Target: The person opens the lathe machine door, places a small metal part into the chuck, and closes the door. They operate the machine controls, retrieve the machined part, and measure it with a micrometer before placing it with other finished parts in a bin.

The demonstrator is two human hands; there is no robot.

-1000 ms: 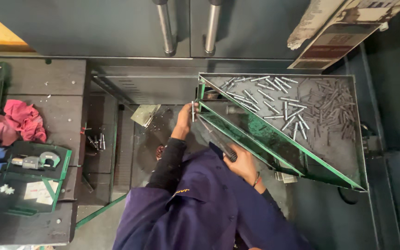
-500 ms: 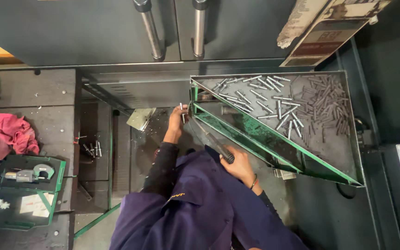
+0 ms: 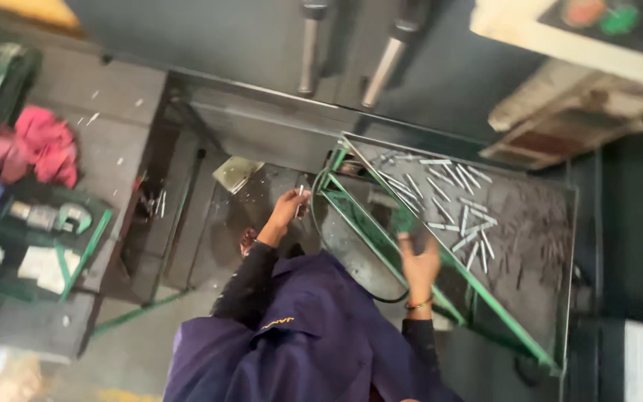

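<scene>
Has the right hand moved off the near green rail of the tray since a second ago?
Yes. The right hand has lifted from the low green rail and now reaches up toward the metal pins in the tray.

A deep purple cloth garment [image 3: 314,335] fills the six o'clock area, with black sleeves [image 3: 251,286] above it and a thin gold bangle [image 3: 417,304] at the right wrist. The triangular metal tray frame [image 3: 381,223] toward three o'clock is painted bright green, its dark grey steel sheet [image 3: 537,246] speckled with pale silver pins [image 3: 448,179] and darker shavings. At nine o'clock lies a crumpled pink-red rag [image 3: 42,141] on a grey bench [image 3: 113,134], beside a green-edged dark tray [image 3: 76,253]. A yellow patch [image 3: 35,11] shows at eleven o'clock.
</scene>
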